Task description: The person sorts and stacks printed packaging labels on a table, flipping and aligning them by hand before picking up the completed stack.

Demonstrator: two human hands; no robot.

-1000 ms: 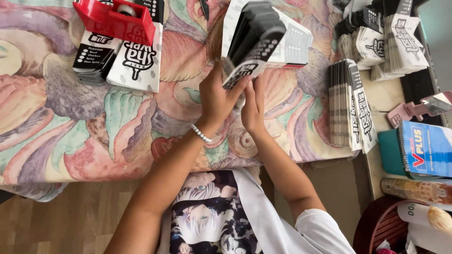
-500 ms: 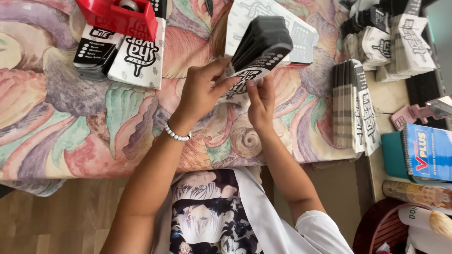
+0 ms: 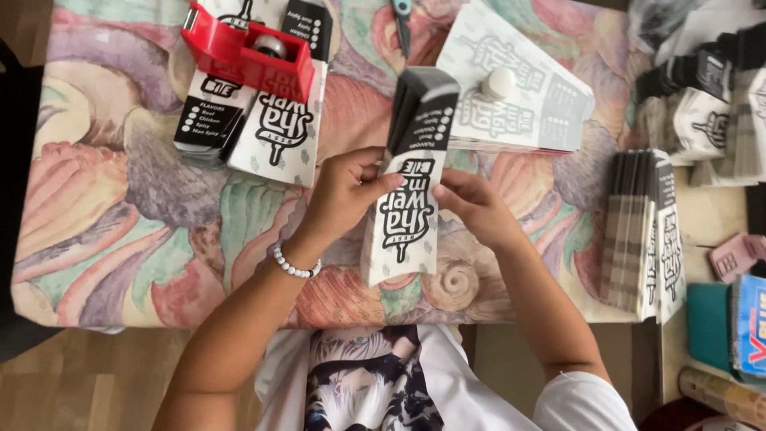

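Left hand (image 3: 345,190) and right hand (image 3: 472,204) both grasp a tall black-and-white carton (image 3: 407,191) — red tape dispenser (image 3: 249,54) lies upper left.

I'm viewing from one head camera | looking steeply down, close over the colourful swirl-patterned tablecloth (image 3: 120,231) | no second view sharing.

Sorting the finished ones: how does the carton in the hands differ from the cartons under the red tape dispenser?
The held carton is opened into a box, gripped by the left hand and right hand. The cartons under the dispenser lie flat, weighted by the red tape dispenser. Both are black-and-white printed.
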